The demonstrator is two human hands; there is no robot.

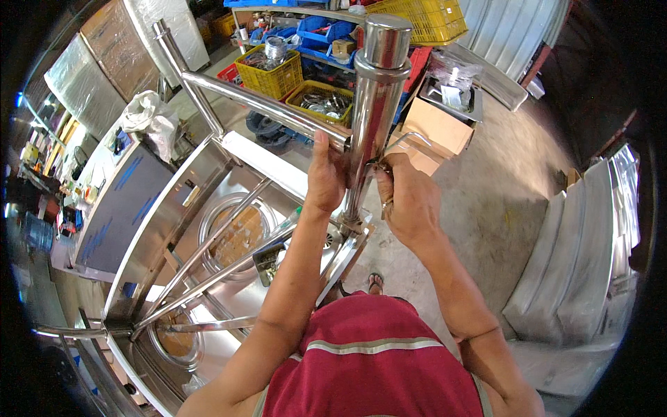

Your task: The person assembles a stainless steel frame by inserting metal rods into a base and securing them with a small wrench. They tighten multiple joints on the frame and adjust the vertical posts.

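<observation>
A polished steel post (368, 118) stands upright in front of me, on the corner of an upturned stainless steel sink frame (233, 149). A horizontal steel tube (267, 104) meets the post from the left. My left hand (328, 174) is closed round the post just below that joint, thumb pointing up; its fingers are partly hidden. On the post's right side, my right hand (410, 198) pinches a thin bent metal rod that looks like a hex key (415, 137). Its fingertips touch the post at a small dark piece (373, 162).
Round sink bowls (240, 226) and crossing steel tubes (201, 250) lie at left. Behind are yellow crates (319, 104), blue bins (323, 31) on shelving and a cardboard box (438, 128). Bent metal sheets (577, 243) stack at right, beyond the concrete floor (479, 229).
</observation>
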